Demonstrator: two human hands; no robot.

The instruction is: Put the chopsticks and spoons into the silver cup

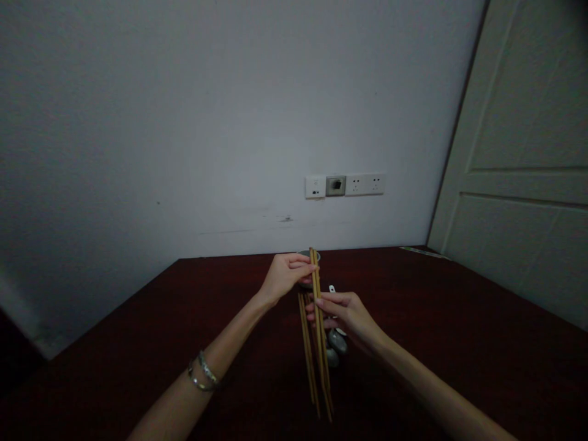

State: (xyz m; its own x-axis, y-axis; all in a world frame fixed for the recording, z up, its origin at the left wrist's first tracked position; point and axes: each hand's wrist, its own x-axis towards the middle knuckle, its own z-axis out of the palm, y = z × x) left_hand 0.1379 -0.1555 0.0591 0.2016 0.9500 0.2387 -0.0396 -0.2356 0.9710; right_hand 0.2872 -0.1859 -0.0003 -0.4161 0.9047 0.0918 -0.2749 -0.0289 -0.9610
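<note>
Above the table, a pair of wooden chopsticks (320,334) is held upright at a slant between both hands. My left hand (287,275) pinches them near their upper ends. Lower down, my right hand (342,309) has its thumb and fingers closed on the same pair. More chopsticks (307,349) lie on the table just left of the held ones. Beside them, partly behind my right hand, are metal spoons (338,342), one with a white handle end showing. A round container (303,253) stands behind my left hand, mostly hidden.
The dark red table (441,318) reaches back to a pale wall (229,122). Sockets and a switch (344,185) are on the wall. A panelled door (528,153) stands at the right, and a thin flat strip (425,252) lies at the table's back right edge.
</note>
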